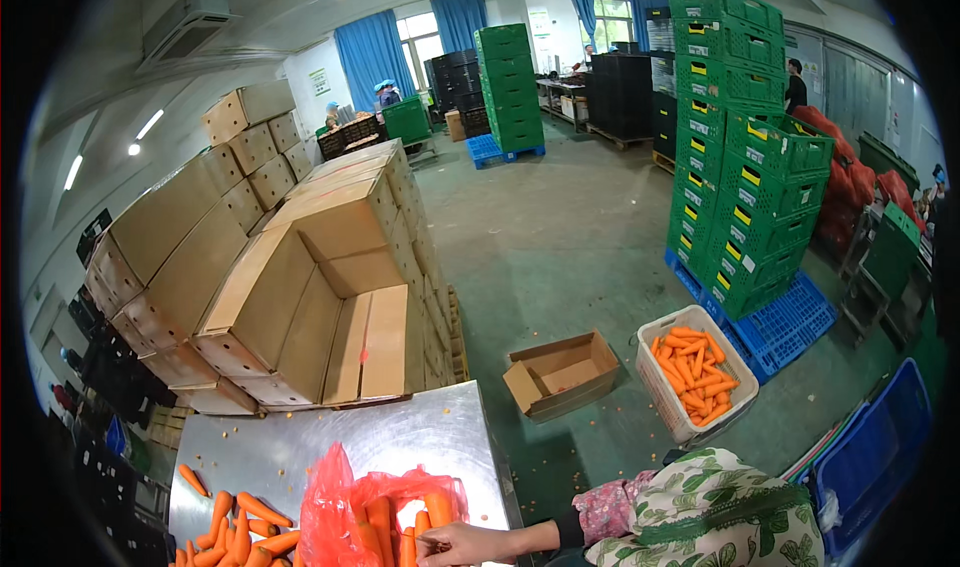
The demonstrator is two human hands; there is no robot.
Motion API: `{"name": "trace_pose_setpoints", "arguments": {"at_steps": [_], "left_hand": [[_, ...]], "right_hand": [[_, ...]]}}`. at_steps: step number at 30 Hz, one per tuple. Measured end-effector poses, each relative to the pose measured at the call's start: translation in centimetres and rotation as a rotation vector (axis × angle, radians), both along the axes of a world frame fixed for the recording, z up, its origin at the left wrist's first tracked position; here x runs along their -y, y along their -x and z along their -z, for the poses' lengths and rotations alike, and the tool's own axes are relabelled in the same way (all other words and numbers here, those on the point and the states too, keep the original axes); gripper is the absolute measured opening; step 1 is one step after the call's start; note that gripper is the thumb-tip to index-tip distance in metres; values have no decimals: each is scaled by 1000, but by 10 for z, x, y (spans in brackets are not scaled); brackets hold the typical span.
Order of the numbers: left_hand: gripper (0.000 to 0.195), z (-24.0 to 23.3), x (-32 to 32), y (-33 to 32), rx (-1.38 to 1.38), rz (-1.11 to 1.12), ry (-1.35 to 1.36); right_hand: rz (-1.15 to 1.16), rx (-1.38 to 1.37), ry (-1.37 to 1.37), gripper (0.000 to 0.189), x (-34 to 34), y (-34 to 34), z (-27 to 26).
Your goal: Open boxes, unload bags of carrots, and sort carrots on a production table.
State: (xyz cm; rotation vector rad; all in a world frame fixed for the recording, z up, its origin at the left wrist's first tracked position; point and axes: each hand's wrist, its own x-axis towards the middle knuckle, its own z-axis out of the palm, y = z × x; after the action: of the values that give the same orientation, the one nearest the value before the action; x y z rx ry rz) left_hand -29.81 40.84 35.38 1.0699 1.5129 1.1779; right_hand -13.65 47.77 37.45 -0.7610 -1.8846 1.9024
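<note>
My right hand (pixel 466 544) reaches in from the right at the bottom edge, in a pink flowered cuff and a leaf-patterned sleeve cover (pixel 712 507). Its curled fingers touch the carrots (pixel 381 518) inside a red plastic bag (pixel 328 492); whether they grip one is unclear. The bag lies gaping on a stainless steel table (pixel 420 428). To its left is a heap of loose carrots (pixel 240 533), cut by the lower edge, with a single carrot (pixel 193 480) apart from it. My left hand is out of view.
Cardboard cartons (pixel 247 304) are stacked beyond the table. On the floor at right stand an open cardboard box (pixel 562 375) and a white crate (pixel 649 368) of carrots. Green crates (pixel 765 214) rise on blue pallets (pixel 787 334). A blue bin (pixel 874 454) is at lower right.
</note>
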Motion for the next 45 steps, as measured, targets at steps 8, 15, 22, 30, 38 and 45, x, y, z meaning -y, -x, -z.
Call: {"name": "trace_pose_setpoints", "arguments": {"at_steps": [8, 15, 22, 30, 38, 45], "left_hand": [[75, 28, 89, -3, 303, -217, -100], [47, -11, 105, -16, 403, -414, -170], [41, 2, 126, -16, 159, -401, -162], [62, -17, 141, -14, 201, -258, -231], [69, -2, 159, -7, 740, 36, -62], [74, -12, 151, -12, 793, 81, 35]], "right_hand": [[50, -39, -169, 26, -3, 13, 21], [-124, -31, -811, 43, 1, 27, -14], [-227, -57, -964, 47, 8, 40, -19], [-360, 308, -1012, 25, -15, 45, 15], [-526, -194, -639, 43, 4, 60, -20], [-760, -212, -809, 54, 16, 63, -45]]}}
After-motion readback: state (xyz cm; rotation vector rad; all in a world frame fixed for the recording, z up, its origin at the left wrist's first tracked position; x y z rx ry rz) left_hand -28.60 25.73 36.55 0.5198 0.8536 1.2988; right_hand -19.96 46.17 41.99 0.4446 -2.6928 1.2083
